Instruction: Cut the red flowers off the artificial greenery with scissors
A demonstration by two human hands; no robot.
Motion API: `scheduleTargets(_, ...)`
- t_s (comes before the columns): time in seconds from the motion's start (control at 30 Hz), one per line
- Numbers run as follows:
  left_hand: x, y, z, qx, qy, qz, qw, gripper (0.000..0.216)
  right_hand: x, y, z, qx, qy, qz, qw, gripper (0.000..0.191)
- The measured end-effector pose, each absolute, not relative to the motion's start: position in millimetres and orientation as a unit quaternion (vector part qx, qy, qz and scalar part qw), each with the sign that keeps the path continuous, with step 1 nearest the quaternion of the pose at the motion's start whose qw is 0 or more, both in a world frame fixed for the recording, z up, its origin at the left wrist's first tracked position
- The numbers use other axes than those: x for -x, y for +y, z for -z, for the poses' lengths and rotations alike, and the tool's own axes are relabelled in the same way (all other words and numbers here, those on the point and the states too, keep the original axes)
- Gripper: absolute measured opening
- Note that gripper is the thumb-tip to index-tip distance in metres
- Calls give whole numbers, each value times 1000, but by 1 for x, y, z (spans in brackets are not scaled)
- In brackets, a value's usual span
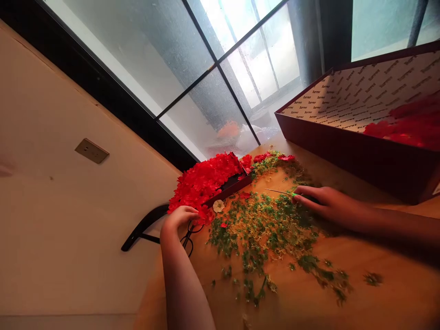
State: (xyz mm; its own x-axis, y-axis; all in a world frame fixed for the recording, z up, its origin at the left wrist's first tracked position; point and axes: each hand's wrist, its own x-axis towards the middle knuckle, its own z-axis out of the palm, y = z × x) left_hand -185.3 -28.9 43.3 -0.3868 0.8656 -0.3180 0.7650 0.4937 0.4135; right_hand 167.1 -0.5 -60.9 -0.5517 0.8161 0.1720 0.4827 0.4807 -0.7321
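Note:
My left hand [180, 217] is at the near left end of a heap of red artificial flowers [206, 176]. Its fingers are bent together at a red flower [205, 215], and part of the grip is hidden. In my right hand [319, 201] is a thin pointed rod [277, 191] with green at its base, pinched between thumb and fingers. The rod points left, over a spread of small green and yellow plastic flower pieces [268, 224]. The red flowers fill and overflow a shallow dark tray [230, 189].
A large dark red box [343, 156] with printed white lining stands at the right, red flowers [409, 123] inside. Black-handled scissors [187, 243] lie beside my left wrist. A pale round flower [218, 206] sits by the tray. A black curved chair part [147, 229], wall and window border the wooden table [343, 256].

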Motion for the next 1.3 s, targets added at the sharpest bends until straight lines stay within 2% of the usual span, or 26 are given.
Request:
scheduleTargets(0.13,186,-27,-38,-490,819,-58,293,10,-166,0,61,394,-822,-318,261,38)
scheduleTargets(0.47,173,-13,-24,-515,814,-30,268,3,-168,2,61,369,-825,-325,280,38)
scheduleTargets(0.7,159,-7,-17,-519,822,-22,231,13,-168,2,61,371,-813,-336,297,38)
scheduleTargets(0.93,145,-20,-48,-539,811,-40,226,13,-168,1,60,372,-818,-329,291,36)
scheduleTargets(1.1,111,-30,-72,-598,729,-129,307,19,-167,-8,55,365,-819,-334,291,36)
scheduleTargets(1.3,60,-16,-56,-631,647,-259,341,17,-169,-15,42,331,-835,-333,287,30)
